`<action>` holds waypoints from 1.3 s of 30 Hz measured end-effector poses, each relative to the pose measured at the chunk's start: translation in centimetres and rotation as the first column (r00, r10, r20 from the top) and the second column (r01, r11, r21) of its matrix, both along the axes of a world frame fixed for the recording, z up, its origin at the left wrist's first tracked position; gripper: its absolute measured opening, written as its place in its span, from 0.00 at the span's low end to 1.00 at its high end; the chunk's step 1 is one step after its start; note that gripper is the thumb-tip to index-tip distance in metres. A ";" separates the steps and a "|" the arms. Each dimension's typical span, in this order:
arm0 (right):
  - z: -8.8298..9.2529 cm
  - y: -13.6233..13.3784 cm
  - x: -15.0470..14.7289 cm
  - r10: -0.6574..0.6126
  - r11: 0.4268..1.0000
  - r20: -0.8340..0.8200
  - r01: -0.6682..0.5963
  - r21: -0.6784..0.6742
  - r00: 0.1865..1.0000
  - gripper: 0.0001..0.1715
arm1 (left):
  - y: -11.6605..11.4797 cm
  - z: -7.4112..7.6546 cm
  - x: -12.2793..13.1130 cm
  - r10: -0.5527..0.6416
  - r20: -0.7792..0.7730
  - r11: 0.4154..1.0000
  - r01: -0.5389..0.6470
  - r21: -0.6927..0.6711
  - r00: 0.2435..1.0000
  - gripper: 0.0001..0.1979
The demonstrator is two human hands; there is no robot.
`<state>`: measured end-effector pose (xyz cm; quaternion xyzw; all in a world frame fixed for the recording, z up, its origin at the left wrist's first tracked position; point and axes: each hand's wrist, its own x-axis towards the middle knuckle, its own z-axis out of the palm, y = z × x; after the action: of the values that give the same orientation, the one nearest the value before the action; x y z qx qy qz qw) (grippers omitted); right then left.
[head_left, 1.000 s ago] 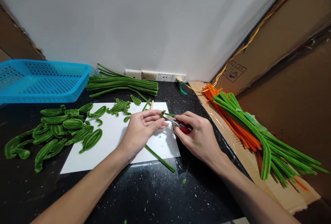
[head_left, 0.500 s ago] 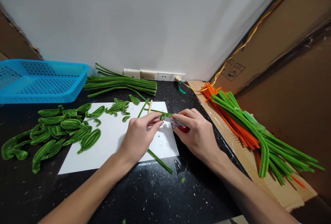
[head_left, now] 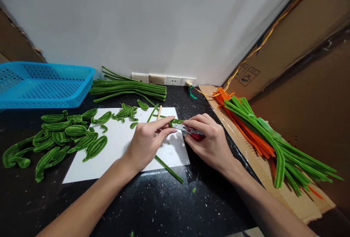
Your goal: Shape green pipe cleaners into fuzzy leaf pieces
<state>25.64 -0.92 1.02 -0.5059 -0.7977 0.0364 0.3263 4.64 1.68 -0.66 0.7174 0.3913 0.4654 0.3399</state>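
My left hand (head_left: 147, 140) pinches a dark green pipe cleaner (head_left: 170, 170), whose lower end runs out below the palm. In my right hand (head_left: 209, 138) is a pair of pliers (head_left: 180, 126) with red grips. Their metal jaws point left and touch or nearly touch the green piece at my left fingertips; the exact contact is hidden. A pale wooden stick (head_left: 159, 112) pokes up behind the left fingers, and I cannot tell if it is held. Under both hands lies white paper (head_left: 117, 156). Bent green leaf shapes (head_left: 75, 131) are heaped at the left.
Behind the paper lies a bundle of dark green pipe cleaners (head_left: 128, 88). A blue plastic basket (head_left: 84, 84) stands at the back left. On cardboard (head_left: 303, 208) at the right are bright green pipe cleaners (head_left: 290, 153) and orange ones (head_left: 254, 140). Wall sockets (head_left: 174, 81) and a yellow cord (head_left: 240, 63) are behind.
The pliers' red grips have swung slightly to the right within my right hand, and more of the metal jaws shows. My left fingertips have shifted a little to the right.
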 end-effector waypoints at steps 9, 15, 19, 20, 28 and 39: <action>0.2 -0.2 -0.1 0.019 0.999 0.033 -0.018 -0.038 0.999 0.15 | 0.1 0.0 -0.4 -0.068 -0.063 0.998 0.067 -0.017 0.996 0.15; 0.3 -0.2 -0.2 0.024 0.999 0.051 -0.022 -0.036 0.998 0.15 | 0.5 -0.1 -0.8 -0.098 -0.108 0.993 0.104 0.053 0.989 0.14; 0.3 -0.2 -0.1 0.043 0.998 0.060 -0.041 -0.043 0.997 0.15 | 0.6 -0.4 -1.0 -0.131 -0.121 0.988 0.140 0.070 0.984 0.15; 0.3 -0.2 -0.1 0.044 0.998 0.062 -0.041 -0.044 0.997 0.15 | 0.6 -0.4 -1.0 -0.134 -0.121 0.987 0.143 0.072 0.984 0.15; 0.6 -0.4 -0.2 0.039 0.998 0.094 -0.034 -0.061 0.995 0.16 | 0.5 -0.1 -1.0 -0.122 -0.082 0.989 0.128 0.074 0.989 0.15; 0.7 -0.4 -0.3 0.015 0.996 0.059 -0.009 -0.093 0.998 0.14 | 0.5 -0.1 -0.9 -0.123 -0.068 0.992 0.123 -0.008 0.990 0.15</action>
<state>25.37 -1.31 1.74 -0.5166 -0.8074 0.0602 0.2785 3.76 2.19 -0.78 0.7551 0.3586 0.4178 0.3558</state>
